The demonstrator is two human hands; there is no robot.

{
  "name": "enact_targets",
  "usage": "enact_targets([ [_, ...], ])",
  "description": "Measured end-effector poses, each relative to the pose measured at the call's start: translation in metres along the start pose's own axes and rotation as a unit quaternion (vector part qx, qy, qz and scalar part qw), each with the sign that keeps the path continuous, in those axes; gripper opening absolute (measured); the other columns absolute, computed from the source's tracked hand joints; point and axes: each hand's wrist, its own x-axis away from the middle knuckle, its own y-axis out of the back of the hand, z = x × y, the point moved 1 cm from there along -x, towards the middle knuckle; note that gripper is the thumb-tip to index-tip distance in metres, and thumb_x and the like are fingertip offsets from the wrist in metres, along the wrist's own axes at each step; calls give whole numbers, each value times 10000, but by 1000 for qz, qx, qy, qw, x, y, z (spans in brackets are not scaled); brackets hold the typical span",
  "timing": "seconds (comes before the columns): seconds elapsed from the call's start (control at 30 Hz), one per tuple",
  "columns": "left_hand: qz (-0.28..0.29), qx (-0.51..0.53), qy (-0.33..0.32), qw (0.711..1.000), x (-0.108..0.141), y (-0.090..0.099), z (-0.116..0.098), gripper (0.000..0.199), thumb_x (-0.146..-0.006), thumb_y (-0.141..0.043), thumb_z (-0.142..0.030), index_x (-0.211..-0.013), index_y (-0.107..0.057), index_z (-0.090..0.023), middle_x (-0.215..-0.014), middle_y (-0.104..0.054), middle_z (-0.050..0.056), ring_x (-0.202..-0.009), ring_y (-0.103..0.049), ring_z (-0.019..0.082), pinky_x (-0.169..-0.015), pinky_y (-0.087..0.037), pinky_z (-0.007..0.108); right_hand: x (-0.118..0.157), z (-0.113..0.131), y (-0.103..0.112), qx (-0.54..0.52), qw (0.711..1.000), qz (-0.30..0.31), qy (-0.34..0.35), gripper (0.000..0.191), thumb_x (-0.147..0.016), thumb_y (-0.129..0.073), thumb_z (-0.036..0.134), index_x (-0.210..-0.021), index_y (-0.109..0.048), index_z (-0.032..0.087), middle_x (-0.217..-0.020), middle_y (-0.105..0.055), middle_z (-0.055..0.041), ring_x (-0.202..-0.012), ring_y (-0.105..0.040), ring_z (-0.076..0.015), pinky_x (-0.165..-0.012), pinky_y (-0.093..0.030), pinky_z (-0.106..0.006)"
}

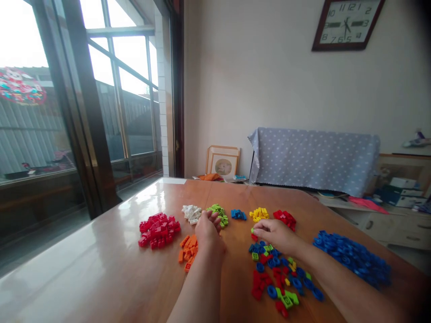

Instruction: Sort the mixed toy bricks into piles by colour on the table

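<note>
My left hand (pixel 208 231) reaches over the table at the light green brick pile (pixel 218 214), palm turned partly up and fingers stretched out. Beside its wrist lies the orange brick pile (pixel 190 251), partly hidden by my forearm. Just beyond the fingers is a white brick pile (pixel 191 214). My right hand (pixel 274 233) pinches a small green toy brick (pixel 252 230) between thumb and finger, above a mixed heap of red, blue, green and yellow pieces (pixel 274 262). A red piece (pixel 254 237) shows right under the pinched brick.
A crimson brick pile (pixel 160 231) sits at left. Small blue (pixel 238 215), yellow (pixel 259 214) and red (pixel 285 218) piles line the far side. A large blue pile (pixel 352 258) lies right of my right forearm. The wooden table (pixel 117 264) stands before a cloth-covered object (pixel 313 157).
</note>
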Motion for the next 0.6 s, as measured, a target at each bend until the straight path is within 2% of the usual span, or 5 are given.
enact_targets([
  [0.13, -37, 43, -5, 998, -8, 8, -12, 238, -854, -529, -403, -912, -595, -181, -768, -621, -9, -522, -521, 76, -489, -350, 204, -46, 17, -22, 34, 999, -33, -12, 268, -821, -600, 414, -798, -688, 162, -656, -601, 21, -614, -520, -116, -554, -368, -210],
  [0.33, -49, 70, 7, 996, -12, 11, -17, 235, -865, -528, -402, -896, -575, -174, -707, -578, -19, -476, -480, 74, -460, -322, 203, -98, 34, -58, 52, 996, -28, -72, 383, -844, -630, 489, -750, -677, 120, -614, -584, 16, -572, -524, -117, -516, -377, -218],
  [0.43, -47, 78, 12, 996, -13, 11, -17, 233, -872, -527, -400, -897, -582, -175, -721, -593, -14, -474, -484, 74, -457, -328, 205, -113, 42, -67, 46, 994, -17, -98, 340, -909, -611, 435, -1024, -676, 122, -957, -679, -38, -821, -643, -192, -702, -535, -306],
  [0.5, -53, 81, 15, 995, -12, 10, -17, 226, -874, -530, -393, -891, -585, -175, -726, -603, -8, -474, -488, 76, -453, -328, 205, -120, 48, -70, 36, 994, -13, -104, 347, -933, -600, 395, -1174, -625, 147, -1188, -629, -56, -1013, -632, -246, -850, -553, -398],
  [0.6, -65, 83, 23, 994, -9, 8, -20, 215, -880, -525, -374, -884, -585, -168, -718, -606, 2, -474, -492, 81, -449, -326, 207, -123, 55, -73, 21, 994, -13, -104, 365, -930, -605, 393, -1201, -618, 149, -1242, -607, -54, -1068, -613, -278, -890, -543, -424],
])
